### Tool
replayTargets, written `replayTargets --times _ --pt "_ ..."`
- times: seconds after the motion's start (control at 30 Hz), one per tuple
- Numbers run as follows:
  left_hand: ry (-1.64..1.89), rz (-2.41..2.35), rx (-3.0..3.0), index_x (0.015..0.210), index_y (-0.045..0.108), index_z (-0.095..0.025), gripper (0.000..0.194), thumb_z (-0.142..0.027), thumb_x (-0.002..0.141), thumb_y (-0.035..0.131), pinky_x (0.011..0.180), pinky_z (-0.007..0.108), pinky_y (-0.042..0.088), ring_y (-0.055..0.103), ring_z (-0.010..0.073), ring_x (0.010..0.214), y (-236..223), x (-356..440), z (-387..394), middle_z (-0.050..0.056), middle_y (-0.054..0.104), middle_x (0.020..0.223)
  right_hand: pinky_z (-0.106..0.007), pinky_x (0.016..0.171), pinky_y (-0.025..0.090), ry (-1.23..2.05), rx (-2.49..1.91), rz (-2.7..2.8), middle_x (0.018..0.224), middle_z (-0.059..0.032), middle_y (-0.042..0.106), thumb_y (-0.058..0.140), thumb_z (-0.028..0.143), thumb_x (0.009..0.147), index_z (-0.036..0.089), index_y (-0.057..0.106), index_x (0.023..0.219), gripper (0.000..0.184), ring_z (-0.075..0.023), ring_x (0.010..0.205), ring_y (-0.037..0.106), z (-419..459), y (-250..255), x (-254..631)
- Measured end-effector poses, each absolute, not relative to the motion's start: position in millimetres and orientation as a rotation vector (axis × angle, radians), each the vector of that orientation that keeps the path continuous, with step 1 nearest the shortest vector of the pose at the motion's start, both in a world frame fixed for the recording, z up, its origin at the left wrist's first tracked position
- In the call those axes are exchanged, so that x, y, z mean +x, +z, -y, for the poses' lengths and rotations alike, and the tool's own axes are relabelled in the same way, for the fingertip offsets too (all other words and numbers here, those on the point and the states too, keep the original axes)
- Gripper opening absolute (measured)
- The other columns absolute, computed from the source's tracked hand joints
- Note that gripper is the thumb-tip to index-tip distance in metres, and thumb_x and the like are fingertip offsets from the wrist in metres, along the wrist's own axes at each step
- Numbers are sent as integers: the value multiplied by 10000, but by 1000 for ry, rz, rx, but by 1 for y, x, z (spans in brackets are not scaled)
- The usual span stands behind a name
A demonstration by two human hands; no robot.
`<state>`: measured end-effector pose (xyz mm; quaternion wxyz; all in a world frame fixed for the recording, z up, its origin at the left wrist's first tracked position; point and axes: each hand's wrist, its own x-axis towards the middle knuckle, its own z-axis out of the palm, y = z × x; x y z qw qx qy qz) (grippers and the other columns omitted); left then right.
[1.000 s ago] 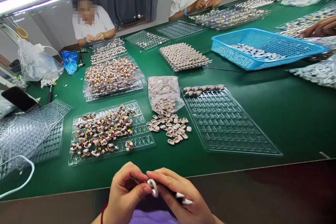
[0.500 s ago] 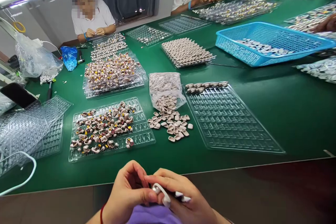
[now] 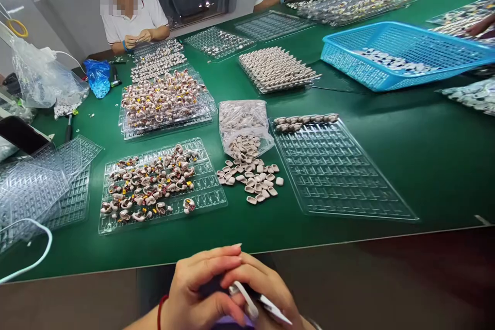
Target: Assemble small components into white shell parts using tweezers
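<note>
Both hands are bunched together at the near table edge, left hand (image 3: 197, 291) and right hand (image 3: 263, 294) pinching a small white curved plastic piece (image 3: 245, 298), mostly hidden by fingers and cut off by the frame bottom. Just beyond is open green mat (image 3: 425, 165). Farther out sit the loose pile of beige shells (image 3: 249, 180) and, right of it, a nearly empty clear plastic grid tray (image 3: 340, 175).

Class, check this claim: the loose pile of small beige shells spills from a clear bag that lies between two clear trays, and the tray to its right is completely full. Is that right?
Not quite. In the head view the tray on the right is nearly bare: only its far row holds pieces. The loose shells do spill from the clear bag, which lies between the two trays.
</note>
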<state>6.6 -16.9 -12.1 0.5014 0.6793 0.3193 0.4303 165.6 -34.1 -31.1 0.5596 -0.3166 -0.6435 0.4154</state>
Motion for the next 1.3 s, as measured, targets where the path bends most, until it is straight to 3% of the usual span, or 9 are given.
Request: replayTargets --times 0.13,0.27,0.5,0.63,0.77,0.93,1.07,1.3 --pt "1095 -794 1618 1242 642 -332 429 -357 817 702 977 230 502 684 202 1084 -14 10 23 47 706 1233 -252 651 539 927 -735 1463 783 -46 634 430 319 988 222 607 957 205 -173 703 632 39 -31 158" --pt "1082 -809 1572 1253 639 -320 476 -437 795 690 991 265 499 663 228 1119 -17 11 22 56 693 1254 -239 710 543 960 -773 1389 793 -34 661 485 327 971 232 624 929 173 -163 743 643 37 -29 156" --pt "1053 -892 1408 1198 682 -317 339 -388 871 631 973 318 516 669 237 1100 -15 11 17 50 716 1213 -246 684 571 1107 -777 1341 968 -78 697 485 347 971 270 653 1152 258 -194 851 679 33 -36 159" --pt "1044 -935 1356 1156 712 -289 309 -393 880 619 953 339 524 673 254 1085 -13 12 20 66 721 1201 -299 819 562 1103 -774 1449 981 -80 710 499 348 965 279 633 1213 291 -223 971 672 31 -36 164" --pt "1024 -928 1332 1182 695 -299 323 -401 889 604 953 325 520 666 244 1092 -14 10 21 64 718 1208 -273 766 564 1114 -746 1469 894 -63 711 518 354 957 274 654 1149 248 -208 897 686 27 -33 166" --pt "1035 -812 1473 1283 617 -308 577 -497 746 706 1006 343 487 630 278 1159 -18 8 20 89 668 1286 -235 659 545 1047 -770 1458 814 -46 687 477 344 971 247 660 996 208 -171 735 665 27 -27 163" --pt "1063 -812 1557 1268 624 -319 472 -392 808 697 982 302 505 657 250 1128 -15 11 21 75 688 1259 -246 612 527 945 -797 1415 753 -38 659 478 344 962 234 641 931 199 -173 685 639 34 -30 156" --pt "1111 -844 1572 1229 653 -309 417 -403 823 672 947 315 533 687 259 1072 -12 13 23 79 722 1199 -271 598 529 924 -833 1329 723 -37 649 505 359 945 230 642 885 198 -186 664 630 39 -33 145"
